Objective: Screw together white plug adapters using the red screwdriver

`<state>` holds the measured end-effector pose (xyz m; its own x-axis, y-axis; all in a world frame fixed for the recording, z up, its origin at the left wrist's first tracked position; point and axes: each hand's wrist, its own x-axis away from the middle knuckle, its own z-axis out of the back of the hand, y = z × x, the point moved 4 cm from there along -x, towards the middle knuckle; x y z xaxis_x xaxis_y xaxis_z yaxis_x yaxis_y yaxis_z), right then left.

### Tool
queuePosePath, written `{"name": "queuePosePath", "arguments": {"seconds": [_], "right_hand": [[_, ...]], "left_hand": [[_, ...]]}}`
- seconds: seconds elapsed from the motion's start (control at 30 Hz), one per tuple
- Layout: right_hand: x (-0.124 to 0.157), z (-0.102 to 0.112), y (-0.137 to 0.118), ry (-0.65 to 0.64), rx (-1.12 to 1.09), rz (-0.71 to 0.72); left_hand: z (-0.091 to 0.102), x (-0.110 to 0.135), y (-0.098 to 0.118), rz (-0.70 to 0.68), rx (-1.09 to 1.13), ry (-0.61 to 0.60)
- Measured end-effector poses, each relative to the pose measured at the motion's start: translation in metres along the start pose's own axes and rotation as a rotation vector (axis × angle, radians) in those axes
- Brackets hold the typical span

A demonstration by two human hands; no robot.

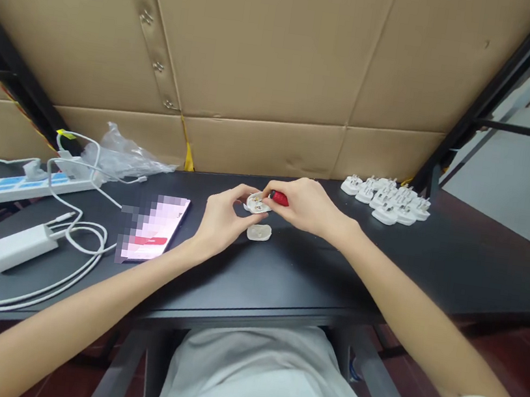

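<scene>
While the left hand (223,216) pinches a small white shell (257,203) by its edge between thumb and fingers, the right hand (308,203) has its grip wrapped around a red tool (279,198), held against or just above the shell's open face. The step in hand looks like work on the inside of the shell; the tool's tip is too small and covered to make out. What the move calls for, I judge, is a steady left pinch and fine, light fingertip control on the right.

The shell is held over the middle of the tabletop (302,282), rounded, apparently hard plastic, with small metallic-looking bits inside. Just below it, on the near side, lies a pale lid (259,232), shallow, with rounded corners. Well apart to the right sits a cluster of white plugs (387,201), smooth-bodied, with prongs upward. To the left are a flat, glossy phone (155,229) and a crinkled clear bag (120,155). Behind stands creased brown cardboard (266,47).
</scene>
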<state>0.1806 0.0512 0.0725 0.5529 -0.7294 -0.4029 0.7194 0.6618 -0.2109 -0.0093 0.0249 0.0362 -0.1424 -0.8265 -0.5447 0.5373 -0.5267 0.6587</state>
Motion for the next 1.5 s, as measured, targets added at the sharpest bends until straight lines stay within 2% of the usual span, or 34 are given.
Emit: {"name": "queuePosePath", "arguments": {"seconds": [0.2,0.63,0.87,1.5], "right_hand": [[-0.0006,-0.0013,-0.0022,0.003,0.048,0.003],[-0.0004,-0.0001,-0.0048,-0.085,0.043,0.012],[0.0015,0.0024,-0.0021,-0.046,0.016,-0.015],[0.0002,-0.0002,-0.0048,-0.094,0.025,0.008]], "left_hand": [[-0.001,0.0003,0.0021,0.003,0.008,0.003],[-0.003,-0.0011,-0.0011,0.005,-0.022,-0.03],[-0.0011,-0.0007,-0.0017,0.029,-0.048,-0.017],[-0.0029,-0.0015,-0.0009,0.011,-0.039,-0.049]]}}
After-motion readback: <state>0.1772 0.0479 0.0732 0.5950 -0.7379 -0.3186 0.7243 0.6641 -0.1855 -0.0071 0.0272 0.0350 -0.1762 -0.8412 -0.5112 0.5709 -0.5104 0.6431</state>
